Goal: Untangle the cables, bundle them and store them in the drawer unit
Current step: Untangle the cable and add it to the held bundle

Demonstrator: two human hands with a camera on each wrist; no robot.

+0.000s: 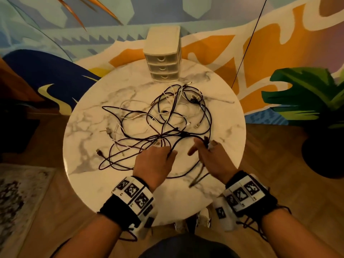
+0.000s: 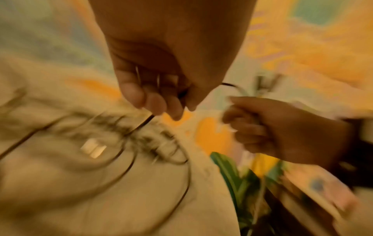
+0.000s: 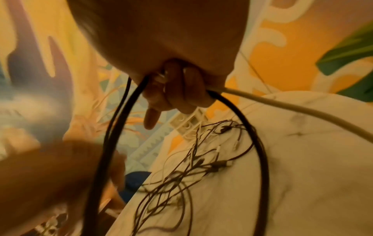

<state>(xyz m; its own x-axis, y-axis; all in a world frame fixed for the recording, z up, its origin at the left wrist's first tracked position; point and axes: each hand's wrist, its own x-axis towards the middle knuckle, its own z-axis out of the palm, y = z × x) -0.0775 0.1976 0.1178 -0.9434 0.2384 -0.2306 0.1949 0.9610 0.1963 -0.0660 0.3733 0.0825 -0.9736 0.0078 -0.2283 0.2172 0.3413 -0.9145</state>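
Observation:
A tangle of dark and white cables [image 1: 163, 118] sprawls over the round marble table [image 1: 93, 179]. My left hand [image 1: 156, 159] hovers near the table's front and pinches a dark cable [image 2: 147, 121] between thumb and fingertips. To its right, my right hand [image 1: 208, 155] grips a dark cable [image 3: 260, 143] together with a white cable [image 3: 282, 105]; loops of them hang from the fist. The cream three-drawer unit [image 1: 162, 54] stands at the far edge, all its drawers pushed in. The left wrist view is blurred.
A large green potted plant [image 1: 307, 101] stands right of the table. A painted wall rises behind the drawer unit. A patterned rug [image 1: 16, 198] lies on the wooden floor at lower left. A thin black cord [image 1: 247, 43] hangs slanting behind the table.

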